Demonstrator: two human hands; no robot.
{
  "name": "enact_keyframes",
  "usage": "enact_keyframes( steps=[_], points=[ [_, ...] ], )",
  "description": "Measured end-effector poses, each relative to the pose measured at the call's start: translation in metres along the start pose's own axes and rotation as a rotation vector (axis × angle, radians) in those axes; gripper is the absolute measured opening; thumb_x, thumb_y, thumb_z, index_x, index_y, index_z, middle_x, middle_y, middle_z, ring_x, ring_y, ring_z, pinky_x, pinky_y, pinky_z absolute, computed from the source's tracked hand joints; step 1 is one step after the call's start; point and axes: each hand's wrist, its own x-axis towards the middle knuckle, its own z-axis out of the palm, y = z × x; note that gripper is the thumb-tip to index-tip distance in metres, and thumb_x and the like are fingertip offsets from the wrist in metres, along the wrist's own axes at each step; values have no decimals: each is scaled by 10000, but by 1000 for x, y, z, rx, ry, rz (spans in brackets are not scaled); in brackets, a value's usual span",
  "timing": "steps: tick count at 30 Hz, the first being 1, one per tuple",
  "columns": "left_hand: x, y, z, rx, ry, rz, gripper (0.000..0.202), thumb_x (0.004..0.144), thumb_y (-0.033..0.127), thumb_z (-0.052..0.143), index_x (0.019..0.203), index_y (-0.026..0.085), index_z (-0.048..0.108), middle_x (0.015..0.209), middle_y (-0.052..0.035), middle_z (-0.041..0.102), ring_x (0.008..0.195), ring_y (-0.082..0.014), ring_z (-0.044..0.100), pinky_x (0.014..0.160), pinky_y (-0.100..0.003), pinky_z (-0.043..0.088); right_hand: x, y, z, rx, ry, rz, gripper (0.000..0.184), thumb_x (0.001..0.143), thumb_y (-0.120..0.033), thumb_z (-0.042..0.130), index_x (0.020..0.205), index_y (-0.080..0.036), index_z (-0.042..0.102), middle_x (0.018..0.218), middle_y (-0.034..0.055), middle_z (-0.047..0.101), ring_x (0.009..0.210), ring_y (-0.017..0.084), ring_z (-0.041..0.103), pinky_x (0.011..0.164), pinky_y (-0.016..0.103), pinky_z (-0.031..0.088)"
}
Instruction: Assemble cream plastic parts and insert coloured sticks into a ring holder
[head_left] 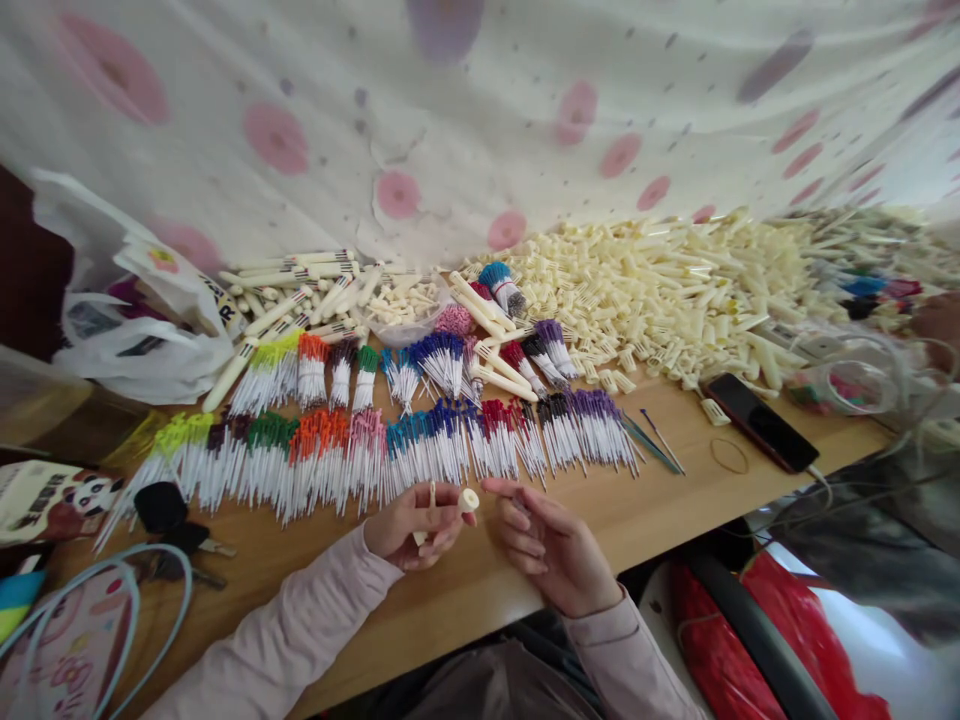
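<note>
Over the near part of the table, my left hand (424, 525) is closed round a cream plastic pen part (469, 499), its round hollow end turned to the right. A slim cream piece pokes up between the same fingers. My right hand (547, 545) is just to the right, apart from the part. Its index finger points left at the round end, with the thumb close against it and the other fingers curled; anything small in them is hidden. Beyond both hands lies a row of white pen refills (367, 465) with coloured tips, sorted by colour.
Bundled refills (311, 375) stand behind the row. A large heap of cream pen parts (637, 290) fills the back right. At the right are a phone (761, 422) on a cable and a rubber band (729, 456). Keys (191, 540) and a white plastic bag (142, 340) lie left.
</note>
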Motion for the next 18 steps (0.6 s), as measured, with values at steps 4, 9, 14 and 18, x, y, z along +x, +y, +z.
enact_keyframes(
  steps=[4,9,14,18],
  points=[
    [0,-1,-1,1,6,-7,286,710,355,789,794,112,663,482,53,464,326,-18,263,264,-117,206,-5,2,1,-70,22,-32,313,799,-232,724,1089,-143,645,696,-49,433,457,15,179,358,113,123],
    [0,-1,-2,-33,-2,-3,275,711,335,791,800,97,686,487,40,483,326,-16,294,258,-114,216,-4,6,0,-106,40,-110,236,832,-379,706,824,-175,587,524,-109,327,399,18,101,339,114,119],
    [1,1,1,-39,0,-16,276,688,340,812,787,103,710,479,37,493,318,-19,303,248,-121,219,1,8,-3,-140,89,-196,346,820,-457,707,697,-157,586,435,-136,165,379,24,66,340,120,123],
    [1,2,3,-37,13,-21,285,680,339,818,780,96,708,481,34,496,323,-21,315,247,-126,206,2,8,-2,-171,112,-192,340,772,-443,759,716,-147,602,475,-130,184,397,16,76,352,124,119]
  ],
)
